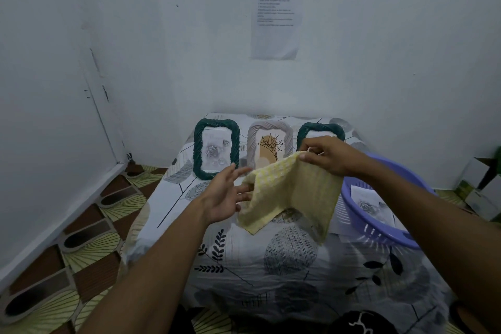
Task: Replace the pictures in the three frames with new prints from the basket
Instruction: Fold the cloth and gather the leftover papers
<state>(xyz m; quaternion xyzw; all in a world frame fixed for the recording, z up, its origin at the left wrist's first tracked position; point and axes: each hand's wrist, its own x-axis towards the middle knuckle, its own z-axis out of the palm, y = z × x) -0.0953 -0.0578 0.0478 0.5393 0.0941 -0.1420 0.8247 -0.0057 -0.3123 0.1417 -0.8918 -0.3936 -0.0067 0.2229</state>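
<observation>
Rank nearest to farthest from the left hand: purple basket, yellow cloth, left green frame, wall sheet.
1. yellow cloth, at the left hand's fingertips
2. left green frame, just behind
3. purple basket, far right
4. wall sheet, on back wall

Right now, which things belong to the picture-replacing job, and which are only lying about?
Job: left green frame, grey middle frame, right green frame, purple basket, rose print inside it.
Other: yellow cloth in right hand, wall notice, cardboard box.

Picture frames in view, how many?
3, in a row by the wall: dark green braided frame left, grey braided frame middle, second dark green frame right, partly hidden behind the right hand.
</observation>
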